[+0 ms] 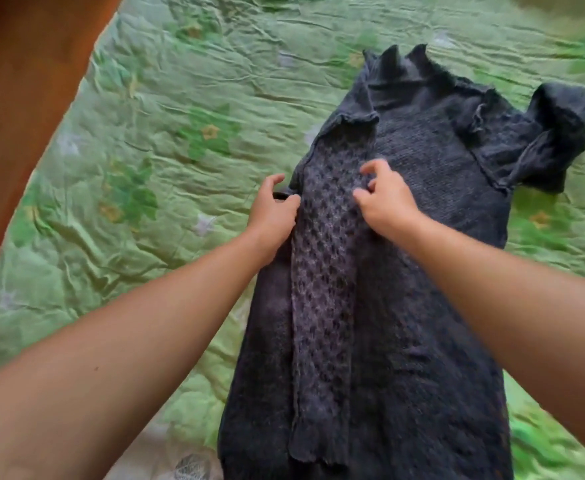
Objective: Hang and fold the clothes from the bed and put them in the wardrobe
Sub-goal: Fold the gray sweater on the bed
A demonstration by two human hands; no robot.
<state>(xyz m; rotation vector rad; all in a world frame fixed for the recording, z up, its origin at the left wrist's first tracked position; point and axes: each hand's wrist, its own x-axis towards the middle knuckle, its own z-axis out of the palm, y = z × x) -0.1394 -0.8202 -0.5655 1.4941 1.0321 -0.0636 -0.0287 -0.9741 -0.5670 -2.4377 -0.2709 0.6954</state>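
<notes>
A dark grey knitted sweater (433, 216) lies flat on the bed, its neck pointing away from me. One lace-patterned sleeve (322, 306) is folded down along the body's left side. The other sleeve (554, 140) is bunched at the upper right. My left hand (273, 216) grips the sweater's left edge beside the folded sleeve. My right hand (384, 199) rests on the upper part of that sleeve with curled fingers that pinch the knit.
A crumpled green floral bedspread (152, 150) covers the whole bed around the sweater. A brown wooden surface (24, 81) runs along the upper left corner, beyond the bed's edge.
</notes>
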